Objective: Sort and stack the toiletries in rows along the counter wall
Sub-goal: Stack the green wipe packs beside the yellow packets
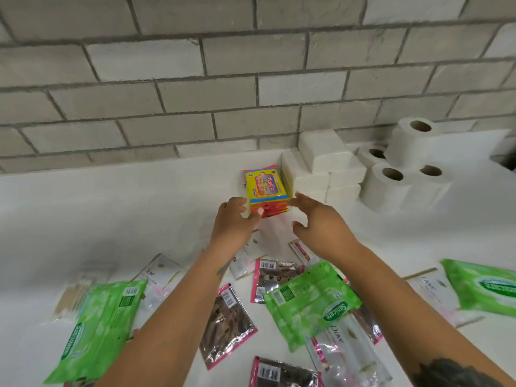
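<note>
- Fingers (252,212) of your left hand (234,222) curled against the near left corner of the yellow wipes stack (265,188), thumb touching its front edge
- Your right hand (321,222) hovered just beside the stack's right corner, fingers spread and relaxed, holding nothing
- That stack stood on the white counter (111,208) near the brick wall (195,93), touching the folded tissue packs (324,169)
- Green wipe packs (310,300) lay scattered nearer you
</note>
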Motion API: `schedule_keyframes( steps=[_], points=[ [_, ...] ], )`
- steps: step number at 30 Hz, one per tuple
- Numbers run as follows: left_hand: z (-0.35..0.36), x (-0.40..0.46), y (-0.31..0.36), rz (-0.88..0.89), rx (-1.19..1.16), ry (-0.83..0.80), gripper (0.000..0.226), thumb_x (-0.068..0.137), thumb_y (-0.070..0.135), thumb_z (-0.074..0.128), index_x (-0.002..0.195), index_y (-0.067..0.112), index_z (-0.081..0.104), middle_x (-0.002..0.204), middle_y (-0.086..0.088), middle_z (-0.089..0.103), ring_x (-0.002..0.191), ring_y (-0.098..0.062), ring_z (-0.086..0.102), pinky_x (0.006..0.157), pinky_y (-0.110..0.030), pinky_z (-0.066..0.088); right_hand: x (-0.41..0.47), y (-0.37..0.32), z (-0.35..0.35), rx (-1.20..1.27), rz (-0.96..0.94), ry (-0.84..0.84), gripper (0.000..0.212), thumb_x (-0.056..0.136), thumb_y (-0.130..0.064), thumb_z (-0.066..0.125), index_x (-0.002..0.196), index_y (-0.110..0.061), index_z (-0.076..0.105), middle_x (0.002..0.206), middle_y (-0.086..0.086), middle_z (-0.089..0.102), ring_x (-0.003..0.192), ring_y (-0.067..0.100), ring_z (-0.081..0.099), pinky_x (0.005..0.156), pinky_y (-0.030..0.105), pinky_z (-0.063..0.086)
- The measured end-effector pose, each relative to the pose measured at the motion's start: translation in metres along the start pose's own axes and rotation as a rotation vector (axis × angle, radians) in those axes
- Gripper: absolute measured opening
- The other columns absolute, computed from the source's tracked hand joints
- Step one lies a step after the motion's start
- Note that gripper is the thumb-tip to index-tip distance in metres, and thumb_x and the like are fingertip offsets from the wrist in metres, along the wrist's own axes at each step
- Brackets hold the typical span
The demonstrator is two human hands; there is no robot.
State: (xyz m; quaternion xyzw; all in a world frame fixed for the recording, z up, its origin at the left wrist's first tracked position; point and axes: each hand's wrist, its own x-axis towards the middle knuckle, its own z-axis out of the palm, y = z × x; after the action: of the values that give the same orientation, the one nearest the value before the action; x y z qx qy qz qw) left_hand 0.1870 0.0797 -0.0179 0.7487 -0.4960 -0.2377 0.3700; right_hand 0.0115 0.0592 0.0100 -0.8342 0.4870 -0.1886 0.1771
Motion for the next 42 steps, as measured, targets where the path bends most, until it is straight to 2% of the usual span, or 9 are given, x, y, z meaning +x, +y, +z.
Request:
schedule_keyframes(
  steps=[3, 6, 9, 13, 20, 28, 34, 38, 42],
  points=[
    [0.004, -0.018, -0.002, 0.026, -0.002, -0.015, 0.047, 0.088, 0.035, 0.062, 0.129, 0.016, 0.049, 0.123, -0.005, 0.052, 0.093, -0.008, 0.049, 0.069, -0.01, 0.036, -0.018, 0.005, 0.001, 0.001, 0.053, 0.004, 0.049, 0.086, -0.014, 0.056, 0.133, -0.023, 0.05, 0.15, -0.003, 0.036, 0.115, 0.021, 0.057, 0.093, 0.021, 0.036],
    [0.013, -0.033, -0.007, 0.033, 0.008, -0.034, 0.047, 0.084, 0.033, 0.067, 0.125, 0.016, 0.053, 0.118, -0.004, 0.055, 0.104, -0.017, 0.057, 0.082, -0.019, 0.038, -0.036, 0.013, 0.005, 0.054, 0.097, 0.001, 0.045, 0.086, -0.013, 0.058, 0.129, -0.023, 0.054, 0.149, -0.004, 0.037, 0.093, 0.013, 0.063, 0.09, 0.017, 0.033],
    [0.027, -0.046, -0.009, 0.059, 0.085, -0.134, 0.044, 0.082, 0.035, 0.069, 0.12, 0.016, 0.058, 0.113, -0.003, 0.061, 0.104, -0.017, 0.059, 0.083, -0.021, 0.039, -0.053, 0.023, 0.008, 0.092, 0.118, 0.011, 0.043, 0.086, -0.01, 0.057, 0.127, -0.024, 0.057, 0.146, -0.003, 0.042, 0.124, 0.015, 0.051, 0.099, 0.018, 0.032],
    [0.046, -0.065, -0.009, 0.045, 0.151, -0.336, 0.044, 0.076, 0.039, 0.074, 0.111, 0.014, 0.062, 0.102, -0.001, 0.062, 0.092, -0.014, 0.059, 0.068, -0.018, 0.042, -0.067, 0.035, 0.007, 0.068, 0.156, 0.03, 0.041, 0.087, -0.008, 0.056, 0.125, -0.021, 0.058, 0.135, 0.0, 0.055, 0.118, 0.019, 0.054, 0.096, 0.021, 0.036],
    [0.066, -0.078, 0.0, 0.03, 0.523, -0.502, 0.077, 0.057, 0.055, 0.082, 0.117, 0.015, 0.054, 0.128, -0.004, 0.055, 0.116, -0.023, 0.052, 0.095, -0.037, 0.046, -0.078, 0.064, 0.001, 0.093, 0.233, 0.022, 0.039, 0.085, -0.006, 0.057, 0.12, -0.024, 0.06, 0.112, -0.002, 0.066, 0.1, 0.014, 0.06, 0.085, 0.022, 0.042],
    [0.066, -0.08, 0.017, -0.025, 0.535, -0.607, 0.07, 0.069, 0.039, 0.08, 0.125, 0.006, 0.054, 0.145, -0.001, 0.046, 0.128, -0.025, 0.047, 0.107, -0.037, 0.038, -0.086, 0.082, -0.002, 0.136, 0.219, -0.044, 0.033, 0.086, -0.017, 0.061, 0.117, -0.026, 0.06, 0.11, -0.004, 0.065, 0.088, 0.011, 0.056, 0.079, 0.02, 0.04],
    [0.058, -0.086, 0.026, -0.071, 0.336, -0.518, 0.038, 0.071, 0.019, 0.08, 0.099, 0.006, 0.059, 0.105, 0.0, 0.058, 0.093, -0.018, 0.054, 0.073, -0.024, 0.04, -0.091, 0.092, 0.001, 0.284, 0.255, -0.145, 0.039, 0.083, -0.032, 0.068, 0.12, -0.026, 0.056, 0.109, -0.004, 0.062, 0.094, 0.013, 0.057, 0.075, 0.021, 0.041],
    [0.049, -0.09, 0.024, -0.099, 0.126, -0.43, 0.054, 0.069, 0.007, 0.081, 0.117, 0.008, 0.057, 0.116, -0.01, 0.063, 0.107, -0.021, 0.061, 0.08, -0.022, 0.046, -0.093, 0.092, 0.004, 0.518, 0.258, -0.257, 0.054, 0.072, -0.027, 0.08, 0.119, -0.024, 0.053, 0.104, -0.004, 0.062, 0.093, 0.013, 0.062, 0.069, 0.02, 0.051],
    [0.04, -0.096, 0.023, -0.039, 0.024, -0.418, 0.04, 0.072, 0.006, 0.078, 0.11, 0.008, 0.066, 0.092, -0.001, 0.07, 0.059, 0.01, 0.058, 0.058, -0.007, 0.044, -0.088, 0.086, 0.007, 0.686, 0.186, -0.245, 0.049, 0.066, -0.013, 0.084, 0.109, -0.021, 0.062, 0.097, 0.004, 0.071, 0.087, 0.022, 0.069, 0.08, 0.043, 0.057]
  ],
)
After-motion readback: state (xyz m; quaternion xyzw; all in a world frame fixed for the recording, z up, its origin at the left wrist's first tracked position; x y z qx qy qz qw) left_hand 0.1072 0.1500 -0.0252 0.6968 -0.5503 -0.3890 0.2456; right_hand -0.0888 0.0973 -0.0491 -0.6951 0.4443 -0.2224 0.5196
